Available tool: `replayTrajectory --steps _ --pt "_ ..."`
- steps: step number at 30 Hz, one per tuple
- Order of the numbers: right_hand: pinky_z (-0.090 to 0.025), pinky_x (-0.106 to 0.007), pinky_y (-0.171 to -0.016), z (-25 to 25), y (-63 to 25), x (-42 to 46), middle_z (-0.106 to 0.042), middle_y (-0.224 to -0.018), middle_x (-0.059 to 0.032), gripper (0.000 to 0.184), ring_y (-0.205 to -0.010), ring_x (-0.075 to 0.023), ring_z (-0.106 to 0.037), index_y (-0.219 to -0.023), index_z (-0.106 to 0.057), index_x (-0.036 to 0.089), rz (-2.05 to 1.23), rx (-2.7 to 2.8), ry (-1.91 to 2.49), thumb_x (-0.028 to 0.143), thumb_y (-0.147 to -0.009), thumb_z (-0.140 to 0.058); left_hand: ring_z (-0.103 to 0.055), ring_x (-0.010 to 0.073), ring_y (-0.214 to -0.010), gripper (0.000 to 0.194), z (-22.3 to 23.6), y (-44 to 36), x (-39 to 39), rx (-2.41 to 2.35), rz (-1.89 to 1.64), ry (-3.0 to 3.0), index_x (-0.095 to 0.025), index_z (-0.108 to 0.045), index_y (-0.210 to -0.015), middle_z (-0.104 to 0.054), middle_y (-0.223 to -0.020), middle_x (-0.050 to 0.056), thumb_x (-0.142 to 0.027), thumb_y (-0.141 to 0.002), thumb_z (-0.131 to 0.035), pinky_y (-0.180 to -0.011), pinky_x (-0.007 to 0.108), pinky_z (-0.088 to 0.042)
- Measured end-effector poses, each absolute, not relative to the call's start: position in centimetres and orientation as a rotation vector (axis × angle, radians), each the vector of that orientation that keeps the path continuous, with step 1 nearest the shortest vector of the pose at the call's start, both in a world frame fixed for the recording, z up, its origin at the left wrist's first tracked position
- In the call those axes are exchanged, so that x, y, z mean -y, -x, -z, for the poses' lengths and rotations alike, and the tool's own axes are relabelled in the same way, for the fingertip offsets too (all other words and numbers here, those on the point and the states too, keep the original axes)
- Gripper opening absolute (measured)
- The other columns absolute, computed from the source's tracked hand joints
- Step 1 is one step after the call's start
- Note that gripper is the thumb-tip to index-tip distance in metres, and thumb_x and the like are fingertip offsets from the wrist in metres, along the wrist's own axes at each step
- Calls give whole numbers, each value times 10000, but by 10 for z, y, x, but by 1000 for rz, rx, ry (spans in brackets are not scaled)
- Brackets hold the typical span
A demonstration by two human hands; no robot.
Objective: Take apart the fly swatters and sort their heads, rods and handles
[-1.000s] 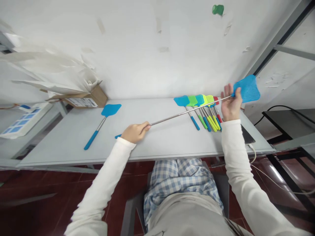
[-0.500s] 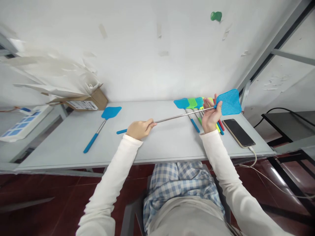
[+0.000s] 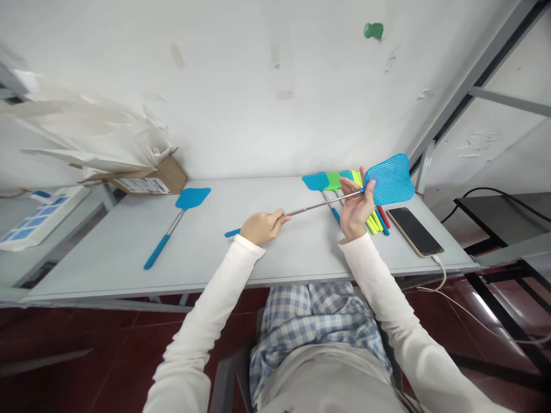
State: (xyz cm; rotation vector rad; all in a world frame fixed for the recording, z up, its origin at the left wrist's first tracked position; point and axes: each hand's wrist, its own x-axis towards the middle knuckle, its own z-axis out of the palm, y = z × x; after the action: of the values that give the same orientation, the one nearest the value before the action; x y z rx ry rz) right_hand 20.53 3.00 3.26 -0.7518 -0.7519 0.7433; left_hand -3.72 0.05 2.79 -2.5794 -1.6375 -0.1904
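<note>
Far L, a white panel w/ blue squares [image 3: 38, 226] sits off the table's end. Next along, a white plastic bag [image 3: 124, 129] spills from a labelled cardboard box [image 3: 170, 178] by the wall. On the white table [image 3: 206, 255], one lone swatter [image 3: 173, 225] lies well apart from the others, blue head toward the wall, blue grip toward you.

Your L hand [image 3: 262, 227] is closed round the steel shaft of the held swatter [image 3: 322, 205], just above its blue grip, which pokes out to the L. Fingers wrapped snug, no wide gap. The swatter spans both hands, clear of the table, slanting up to the R, w/ its blue mesh head by your R hand [image 3: 355, 205]. That hand pinches the shaft right below the head, fingers [image 3: 362, 175] narrow on it, the exact finger placement partly hidden.

Just behind it, a swatter bunch [image 3: 340, 181] sits side by side, heads overlapping: blue, green, yellow; exact count can't be told. Status as things lie: one apart, one in hand, bunch together.

Far R, a phone [image 3: 414, 232] lies on the table w/ a white cable [image 3: 439, 269] trailing off the edge.
</note>
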Motion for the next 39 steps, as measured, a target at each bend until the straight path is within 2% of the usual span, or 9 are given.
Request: replayTrajectory --steps 6,10,14,17,19,24,27,33,39 --pt "-490 -480 -1011 -34 -178 -26 -747 -1027 -90 751 -1104 -260 -699 -1460 -508 251 -813 912 733 736 -948 -252 -688 249 -700 378 -31 14 -9 1678 313 2611 -203 -649 -1023 -730 -761 80 -420 -1058 -342 -568 299 -327" --pt "-497 -480 -1012 -28 -186 -27 -704 -1245 -91 690 -1244 -275 -632 -1437 -524 284 -957 967 733 721 -924 -376 -683 213 -726 332 -37 20 -19 1661 467 2726 -221 -635 -933 -740 -804 45 -409 -1046 -386 -607 280 -360" --pt "-522 -472 -999 -23 -227 -36 -637 -1383 -77 693 -1318 -276 -577 -1403 -560 293 -910 976 777 727 -869 -481 -655 188 -696 350 -41 47 -23 1731 609 2680 -227 -622 -830 -726 -784 19 -436 -1023 -419 -632 273 -368" --pt "-530 -456 -997 -28 -270 -42 -682 -1311 -84 718 -1284 -271 -604 -1407 -564 277 -838 998 881 721 -843 -546 -615 193 -628 392 -43 71 -21 1748 591 2624 -227 -632 -811 -666 -676 18 -474 -1013 -405 -609 281 -347" --pt "-546 -445 -971 -36 -296 -42 -731 -1207 -79 707 -1192 -266 -661 -1377 -593 277 -843 1084 943 698 -810 -629 -599 200 -601 411 -43 83 -19 1710 529 2612 -229 -650 -828 -634 -630 21 -504 -1007 -404 -591 286 -329" --pt "-595 -443 -876 -50 -319 -33 -784 -969 -66 624 -929 -262 -739 -1130 -734 252 -1068 1503 1065 635 -647 -832 -587 205 -562 496 -39 94 -15 1556 405 2613 -227 -661 -822 -650 -630 38 -595 -1000 -379 -543 296 -284" --pt "-605 -448 -899 -47 -307 -28 -785 -1028 -71 533 -958 -271 -740 -1008 -754 223 -1182 1557 1144 530 -598 -900 -596 201 -563 546 -30 88 -15 1475 434 2606 -220 -655 -826 -672 -656 55 -622 -1009 -334 -527 293 -279" --pt "-602 -462 -964 -38 -286 -35 -769 -1120 -77 536 -1071 -295 -721 -1026 -722 216 -1138 1360 1108 496 -607 -904 -616 217 -559 513 -20 68 -17 1486 286 2481 -189 -659 -893 -689 -670 91 -559 -1038 -335 -498 292 -246" --pt "-589 -493 -970 -28 -250 -25 -759 -1108 -96 590 -1025 -278 -729 -1059 -694 200 -1176 1392 1031 482 -588 -911 -659 239 -622 484 -31 30 -16 1430 241 2567 -187 -663 -939 -724 -758 124 -581 -1018 -392 -533 288 -328"
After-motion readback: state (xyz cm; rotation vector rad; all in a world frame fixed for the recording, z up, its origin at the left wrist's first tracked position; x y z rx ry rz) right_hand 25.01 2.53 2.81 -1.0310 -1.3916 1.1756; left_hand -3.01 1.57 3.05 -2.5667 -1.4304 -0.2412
